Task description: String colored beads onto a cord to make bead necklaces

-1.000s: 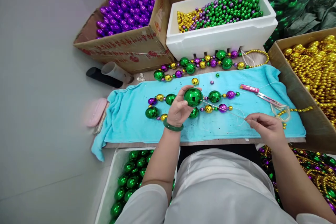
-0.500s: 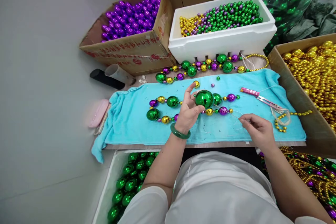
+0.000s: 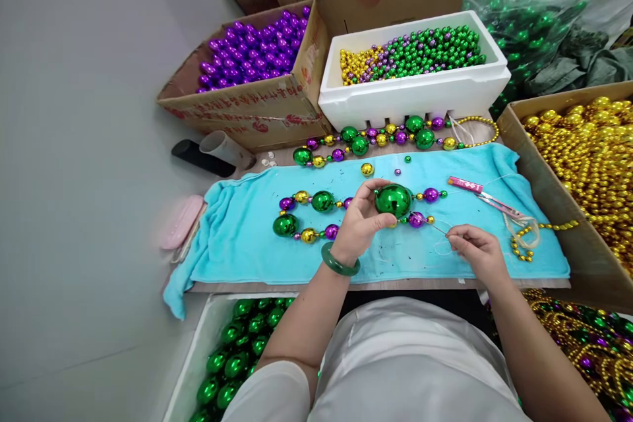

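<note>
My left hand (image 3: 363, 221), with a green bangle (image 3: 340, 260) at the wrist, is closed around a large shiny green bead (image 3: 393, 200). To its right, my right hand (image 3: 475, 252) pinches a thin needle (image 3: 440, 231) whose tip points left, apart from the large bead. Loose pale thread curls around it. Beneath lies a strand of green, gold and purple beads (image 3: 285, 225), bent into a loop open to the right; my left hand and the large bead hide part of it. A gold bead (image 3: 366, 169) sits loose beyond my fingers.
A blue towel (image 3: 247, 257) covers the table. Pink-handled scissors or snips (image 3: 499, 204) lie at right. Behind stand a finished-looking bead strand (image 3: 302, 157), a carton of purple beads (image 3: 237, 109) and a white foam box (image 3: 410, 102). A carton of gold beads (image 3: 568, 211) borders the right.
My left hand has lowered the large green bead toward the towel and closed its fingers more around it. The needle has moved from beside the bead down to the right. The view has shifted slightly.
</note>
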A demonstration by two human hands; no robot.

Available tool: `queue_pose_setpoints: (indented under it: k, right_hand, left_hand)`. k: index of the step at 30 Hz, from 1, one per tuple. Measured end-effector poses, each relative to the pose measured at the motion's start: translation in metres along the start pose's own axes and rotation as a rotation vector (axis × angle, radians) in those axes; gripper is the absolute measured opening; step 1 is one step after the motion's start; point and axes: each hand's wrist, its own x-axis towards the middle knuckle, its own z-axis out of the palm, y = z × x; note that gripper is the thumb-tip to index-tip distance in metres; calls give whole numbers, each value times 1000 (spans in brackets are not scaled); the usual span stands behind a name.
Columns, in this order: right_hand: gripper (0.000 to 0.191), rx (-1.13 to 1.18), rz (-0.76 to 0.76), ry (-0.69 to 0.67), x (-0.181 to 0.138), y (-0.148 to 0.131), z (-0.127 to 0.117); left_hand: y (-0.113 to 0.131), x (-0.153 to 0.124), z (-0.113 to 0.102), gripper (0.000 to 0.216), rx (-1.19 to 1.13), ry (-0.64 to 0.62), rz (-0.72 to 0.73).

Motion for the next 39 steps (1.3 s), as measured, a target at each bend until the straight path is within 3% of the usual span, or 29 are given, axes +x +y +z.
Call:
queue_pose_setpoints:
  k: [6, 10, 14, 16, 18, 21, 23, 25, 28, 32, 35, 37, 39]
  right_hand:
    - [17, -21, -24, 23, 2, -2, -2]
    - [16, -13, -31, 22, 3, -6, -1]
    - [20, 103, 59, -15, 5, 2, 4]
    - [21, 195, 112, 2, 7, 8, 5]
    - [21, 269, 136, 48, 8, 13, 2]
    - [19, 315, 127, 126, 12, 16, -7]
    - [19, 312, 120, 166, 14, 16, -11]
    - [19, 297, 117, 196, 16, 15, -14]
    - [19, 264, 109, 222, 17, 13, -16]
    - [18, 195, 93, 265, 15, 12, -17]
    - [16, 148, 83, 281, 15, 12, -18]
    - [16, 141, 82, 282, 16, 12, -18]
    - [16, 137, 76, 283, 17, 13, -17]
  left_hand:
    - [0, 2, -1, 57, 80, -5, 35]
    - [-7, 1, 2, 59, 114, -86, 30]
    - [-8, 1, 12, 62, 261, -282, -75]
    - [-2, 9, 13, 64, 468, -435, -132]
    - [7, 26, 9, 54, 701, -511, -151]
    - [8, 70, -5, 31, 1062, -326, -94]
    - [-3, 102, -14, 25, 1280, -166, -44]
    - [-20, 130, -20, 20, 1346, -119, -84]
    - [-45, 155, -24, 12, 1283, -119, -184]
    - [-52, 155, -23, 13, 1163, -104, -235]
    - [-38, 141, -16, 24, 663, -82, -336]
    - [-25, 131, -11, 24, 194, -64, -392]
    - [-14, 122, -6, 21, -81, -65, -411]
